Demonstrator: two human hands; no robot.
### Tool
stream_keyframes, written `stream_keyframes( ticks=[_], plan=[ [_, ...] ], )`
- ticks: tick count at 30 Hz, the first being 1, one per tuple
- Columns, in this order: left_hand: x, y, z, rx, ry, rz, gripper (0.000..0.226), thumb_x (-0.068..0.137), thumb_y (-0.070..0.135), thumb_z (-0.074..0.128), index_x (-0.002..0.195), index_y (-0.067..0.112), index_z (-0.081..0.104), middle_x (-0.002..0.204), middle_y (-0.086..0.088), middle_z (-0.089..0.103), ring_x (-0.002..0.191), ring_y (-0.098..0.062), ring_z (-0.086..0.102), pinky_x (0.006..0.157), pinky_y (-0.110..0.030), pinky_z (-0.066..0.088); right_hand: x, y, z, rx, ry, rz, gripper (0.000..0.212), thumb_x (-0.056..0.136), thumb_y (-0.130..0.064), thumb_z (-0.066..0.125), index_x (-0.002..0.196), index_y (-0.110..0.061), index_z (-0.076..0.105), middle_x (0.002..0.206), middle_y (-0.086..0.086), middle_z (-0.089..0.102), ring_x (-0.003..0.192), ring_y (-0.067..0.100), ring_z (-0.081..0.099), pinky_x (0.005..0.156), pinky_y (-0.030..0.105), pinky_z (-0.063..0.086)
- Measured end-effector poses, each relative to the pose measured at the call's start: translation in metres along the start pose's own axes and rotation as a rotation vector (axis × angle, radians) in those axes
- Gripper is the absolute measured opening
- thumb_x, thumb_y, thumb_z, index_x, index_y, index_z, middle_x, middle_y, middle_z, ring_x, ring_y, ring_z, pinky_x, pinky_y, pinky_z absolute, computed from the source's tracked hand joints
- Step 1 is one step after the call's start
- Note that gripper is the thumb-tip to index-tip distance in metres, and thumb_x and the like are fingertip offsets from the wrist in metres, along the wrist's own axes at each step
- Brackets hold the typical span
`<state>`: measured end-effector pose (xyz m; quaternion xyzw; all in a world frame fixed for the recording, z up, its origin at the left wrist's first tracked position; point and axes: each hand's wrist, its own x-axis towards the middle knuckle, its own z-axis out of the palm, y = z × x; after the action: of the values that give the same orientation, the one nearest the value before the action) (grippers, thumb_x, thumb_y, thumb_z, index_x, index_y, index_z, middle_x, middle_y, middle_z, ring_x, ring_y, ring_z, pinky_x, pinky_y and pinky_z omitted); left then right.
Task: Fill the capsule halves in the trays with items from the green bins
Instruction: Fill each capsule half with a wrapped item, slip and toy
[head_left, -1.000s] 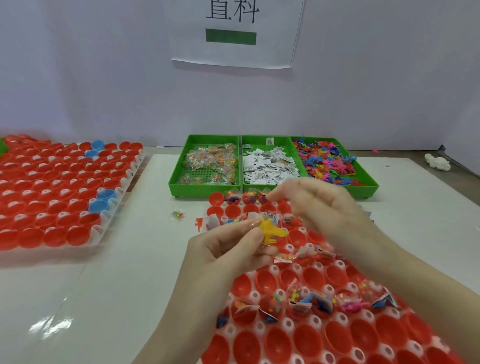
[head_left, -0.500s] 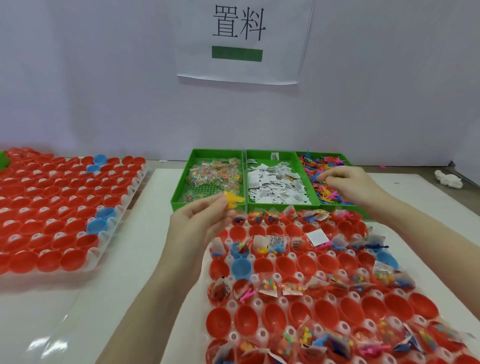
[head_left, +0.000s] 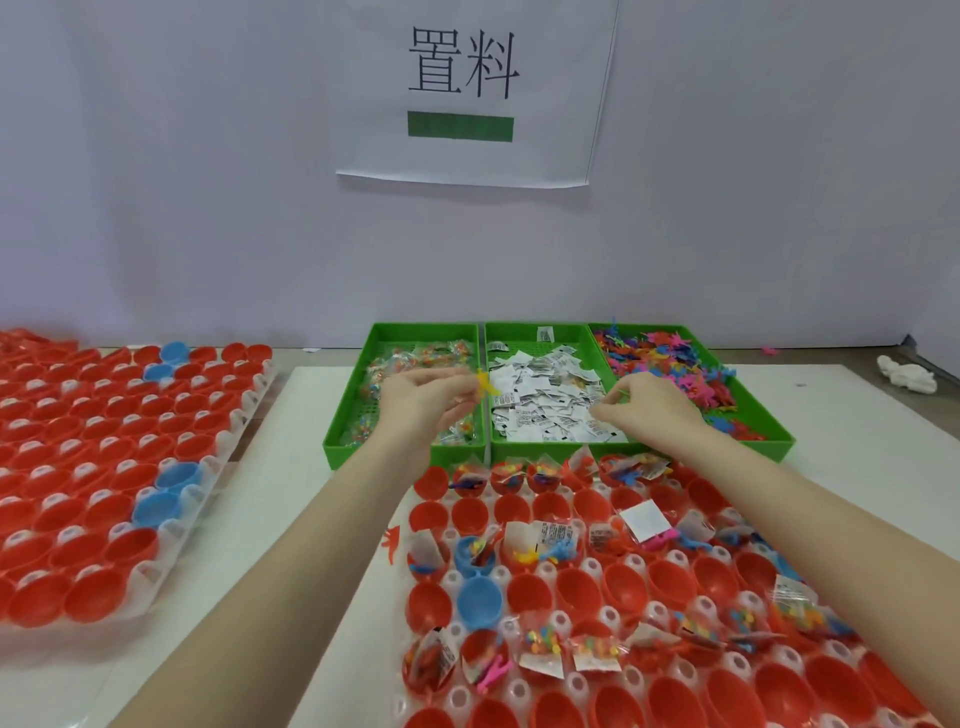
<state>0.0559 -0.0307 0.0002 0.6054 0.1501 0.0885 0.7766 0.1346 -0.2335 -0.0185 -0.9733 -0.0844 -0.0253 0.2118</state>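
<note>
Three green bins stand side by side at the back: clear bead bags in the left bin, white packets in the middle one, and coloured toy figures on the right. My left hand hovers over the left bin and pinches a yellow toy figure. My right hand is over the middle bin, and its curled fingertips pinch at a white packet. Below them lies the near tray of red capsule halves. Some halves hold bags, packets and figures; others are bare.
A second tray of red and a few blue capsule halves lies at the left. A blue half sits in the near tray. A red figure lies loose on the white mat. A white object rests far right; a paper sign hangs on the wall.
Both hands have moved from above the near tray back to the bins. The left hand carried the yellow figure over the left bin. The right hand shifted from the toy bin to the packet bin.
</note>
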Motion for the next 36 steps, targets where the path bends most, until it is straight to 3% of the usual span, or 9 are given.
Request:
stream_keyframes(
  ticks=[2,5,10,13,16,20,25,30,36],
  plan=[
    [-0.004,0.000,0.018,0.069,-0.109,0.018,0.012,0.077,-0.006,0.068,0.086,0.000,0.063,0.085,-0.009,0.066,0.066,-0.011,0.065,0.056,-0.013,0.053,-0.003,-0.003,-0.005,0.302,0.031,-0.012,0.043,0.082,-0.048,0.062,0.102,-0.010,0.068,0.081,-0.013,0.059,0.078,0.006,0.055,0.077,0.027,0.045],
    [-0.010,0.000,0.045,0.121,-0.206,0.076,0.019,0.077,-0.002,0.070,0.094,-0.005,0.064,0.081,-0.010,0.065,0.058,-0.009,0.065,0.057,-0.013,0.053,-0.022,-0.014,-0.014,0.822,-0.163,-0.036,0.056,0.067,-0.061,0.057,0.101,-0.018,0.070,0.044,-0.018,0.041,0.042,0.000,0.036,0.046,0.012,0.034],
    [-0.016,-0.004,0.061,0.020,-0.287,0.050,0.017,0.079,-0.003,0.068,0.094,-0.008,0.063,0.087,-0.010,0.065,0.068,-0.013,0.066,0.065,-0.016,0.055,-0.035,-0.011,-0.028,0.826,-0.145,-0.109,0.033,0.067,-0.042,0.068,0.087,-0.016,0.074,0.048,-0.017,0.058,0.037,0.004,0.025,0.040,0.014,0.025],
    [-0.020,-0.003,0.056,-0.047,-0.242,0.058,0.012,0.081,0.000,0.066,0.092,-0.004,0.064,0.075,-0.009,0.066,0.061,-0.009,0.066,0.062,-0.013,0.054,-0.028,0.001,-0.034,0.822,0.069,-0.010,0.027,0.076,-0.032,0.071,0.091,-0.010,0.073,0.055,-0.012,0.063,0.039,0.009,0.035,0.046,0.018,0.031],
    [-0.025,-0.001,0.040,-0.025,-0.127,0.098,0.012,0.080,0.003,0.068,0.092,0.001,0.067,0.075,-0.007,0.069,0.064,-0.009,0.068,0.064,-0.014,0.054,-0.016,0.032,-0.037,0.396,0.392,0.099,0.028,0.086,-0.035,0.062,0.089,-0.009,0.074,0.080,0.015,0.071,0.069,0.032,0.060,0.064,0.029,0.039],
    [-0.042,-0.001,0.010,-0.012,-0.070,0.151,0.005,0.084,0.011,0.063,0.086,0.010,0.069,0.074,-0.004,0.072,0.069,-0.008,0.069,0.063,-0.013,0.053,-0.006,0.050,-0.026,-0.103,0.378,0.127,0.037,0.091,-0.043,0.051,0.102,-0.014,0.072,0.081,0.006,0.070,0.083,0.026,0.062,0.063,0.027,0.036],
    [-0.072,-0.015,-0.030,-0.013,0.137,0.192,0.015,0.088,0.013,0.058,0.081,0.018,0.070,0.071,-0.001,0.073,0.066,-0.009,0.069,0.059,-0.012,0.052,0.006,0.010,0.003,-0.108,0.011,-0.097,0.051,0.075,-0.059,0.063,0.102,-0.016,0.071,0.117,0.001,0.066,0.101,0.020,0.062,0.080,0.034,0.050],
    [-0.094,-0.034,-0.061,-0.048,0.310,0.165,0.014,0.086,0.013,0.059,0.078,0.015,0.070,0.069,-0.003,0.072,0.064,-0.012,0.069,0.054,-0.012,0.051,0.015,-0.018,0.014,-0.334,-0.155,-0.021,0.044,0.073,-0.053,0.069,0.064,-0.012,0.057,0.057,-0.003,0.050,0.058,0.015,0.051,0.052,0.024,0.036],
    [-0.100,-0.036,-0.069,-0.096,0.341,0.165,0.013,0.086,0.010,0.058,0.080,0.012,0.069,0.068,-0.001,0.072,0.060,-0.011,0.068,0.052,-0.013,0.051,0.013,-0.011,0.016,-0.324,0.028,-0.072,0.016,0.080,-0.027,0.066,0.089,-0.014,0.071,0.074,0.001,0.062,0.076,0.020,0.060,0.061,0.026,0.041]
  ],
)
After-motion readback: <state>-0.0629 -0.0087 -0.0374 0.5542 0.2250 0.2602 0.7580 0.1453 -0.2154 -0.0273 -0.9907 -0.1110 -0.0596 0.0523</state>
